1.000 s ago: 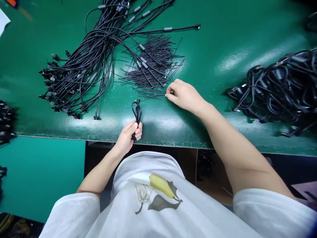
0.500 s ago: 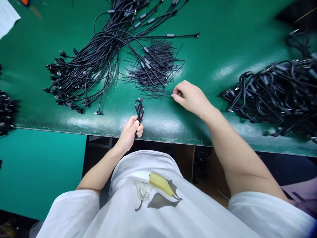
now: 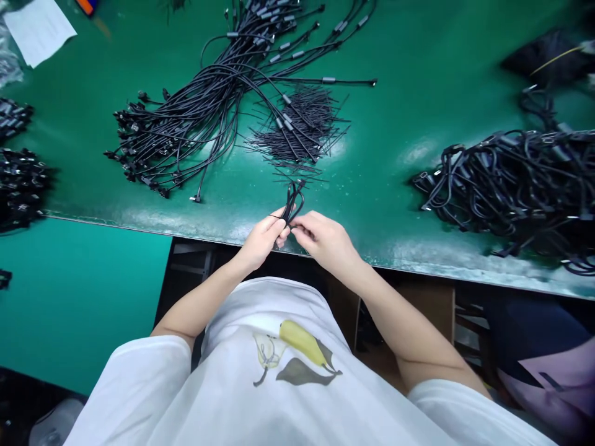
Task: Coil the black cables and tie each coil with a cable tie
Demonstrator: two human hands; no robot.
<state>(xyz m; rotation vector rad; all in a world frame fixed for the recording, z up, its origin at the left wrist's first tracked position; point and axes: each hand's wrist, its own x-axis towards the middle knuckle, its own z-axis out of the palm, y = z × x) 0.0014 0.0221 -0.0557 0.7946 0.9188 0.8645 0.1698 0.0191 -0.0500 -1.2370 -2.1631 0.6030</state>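
My left hand is closed around a small coiled black cable, whose loops and connector end stick up past the fingers. Beside it, my right hand pinches at the coil's right side. A thin black twist tie crosses the coil and pokes out to the left; its other end goes into the right fingertips, where it is mostly hidden. Just beyond the hands lies a loose pile of black twist ties on the green table.
Long uncoiled cables spread over the table behind, some lying across the ties. A heap of coiled cables sits at the right. More dark connectors lie at the left, with white paper above. The table's front edge runs below my hands.
My right hand has come from the edge of the tie pile to the coil, bringing a twist tie. My left hand, still holding the coiled cable, has shifted slightly right. The view has moved a little.
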